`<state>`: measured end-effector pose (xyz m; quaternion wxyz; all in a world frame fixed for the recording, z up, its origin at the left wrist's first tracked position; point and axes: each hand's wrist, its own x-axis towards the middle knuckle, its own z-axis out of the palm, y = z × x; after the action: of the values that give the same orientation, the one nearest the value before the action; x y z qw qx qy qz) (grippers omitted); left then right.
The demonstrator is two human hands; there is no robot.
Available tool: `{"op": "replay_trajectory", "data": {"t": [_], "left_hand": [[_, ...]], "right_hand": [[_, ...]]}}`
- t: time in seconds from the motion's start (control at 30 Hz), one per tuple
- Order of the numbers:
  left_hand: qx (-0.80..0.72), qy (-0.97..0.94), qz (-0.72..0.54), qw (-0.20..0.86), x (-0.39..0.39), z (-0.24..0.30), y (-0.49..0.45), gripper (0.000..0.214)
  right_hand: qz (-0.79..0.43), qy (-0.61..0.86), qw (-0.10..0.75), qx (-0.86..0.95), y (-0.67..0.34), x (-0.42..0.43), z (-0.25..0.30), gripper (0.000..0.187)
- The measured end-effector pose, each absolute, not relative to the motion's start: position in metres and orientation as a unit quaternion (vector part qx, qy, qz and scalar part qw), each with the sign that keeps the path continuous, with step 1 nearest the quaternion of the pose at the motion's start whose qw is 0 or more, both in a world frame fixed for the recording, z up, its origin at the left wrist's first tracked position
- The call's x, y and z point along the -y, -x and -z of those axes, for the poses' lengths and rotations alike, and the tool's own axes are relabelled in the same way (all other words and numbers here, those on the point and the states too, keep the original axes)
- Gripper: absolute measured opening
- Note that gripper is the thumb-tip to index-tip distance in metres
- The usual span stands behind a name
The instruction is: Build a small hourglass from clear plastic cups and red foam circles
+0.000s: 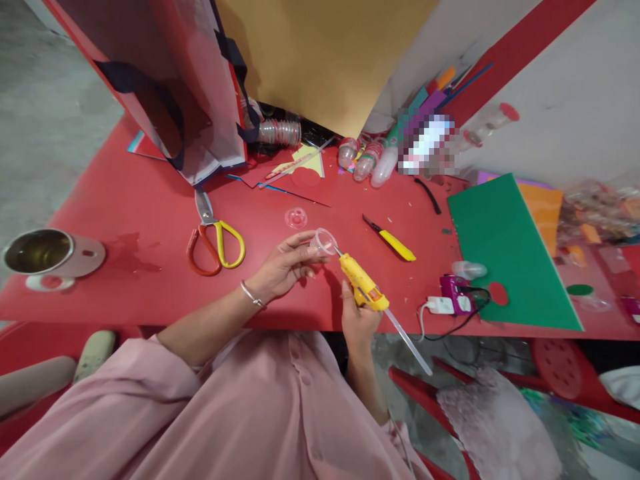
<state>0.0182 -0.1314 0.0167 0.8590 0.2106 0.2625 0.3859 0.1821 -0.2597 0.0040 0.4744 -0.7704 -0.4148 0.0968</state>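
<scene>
My left hand (287, 267) pinches a small clear plastic piece (324, 241) just above the red table (150, 253). My right hand (359, 319) grips a yellow glue gun (361, 283) with a clear glue stick (407, 340) sticking out of its back. The gun's nozzle touches the rim of the clear piece. Another clear round plastic piece (295, 217) lies on the table just beyond my left hand.
Scissors (216, 241) with orange and yellow handles lie to the left, a yellow utility knife (393, 241) to the right. A metal cup (40, 253) stands far left. A green foam sheet (505, 253), a power strip (453, 299), a red bag (185, 87) and several bottles (367, 160) ring the work spot.
</scene>
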Motion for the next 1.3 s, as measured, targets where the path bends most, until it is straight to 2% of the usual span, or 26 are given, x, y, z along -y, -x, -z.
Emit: {"op": "replay_trajectory", "data": {"t": [0.27,0.7,1.03,1.2,1.3], "left_hand": [[-0.252,-0.220,-0.379,0.863,0.133,-0.019,-0.017,0.062],[-0.244,-0.241,-0.368,0.865,0.135,-0.021,-0.018,0.051],[-0.264,-0.214,-0.385,0.858,0.135,-0.019,-0.020,0.053],[-0.273,-0.225,-0.384,0.853,0.134,-0.017,-0.020,0.053],[-0.268,-0.234,-0.388,0.850,0.134,-0.018,-0.020,0.053]], "right_hand": [[-0.088,0.769,0.470,0.424,-0.182,0.259,-0.007,0.035],[-0.102,0.763,0.480,0.422,-0.181,0.262,-0.002,0.040],[-0.095,0.728,0.491,0.468,-0.173,0.262,-0.006,0.030],[-0.122,0.713,0.501,0.475,-0.168,0.261,-0.007,0.029],[-0.094,0.720,0.495,0.477,-0.172,0.260,-0.007,0.030]]}}
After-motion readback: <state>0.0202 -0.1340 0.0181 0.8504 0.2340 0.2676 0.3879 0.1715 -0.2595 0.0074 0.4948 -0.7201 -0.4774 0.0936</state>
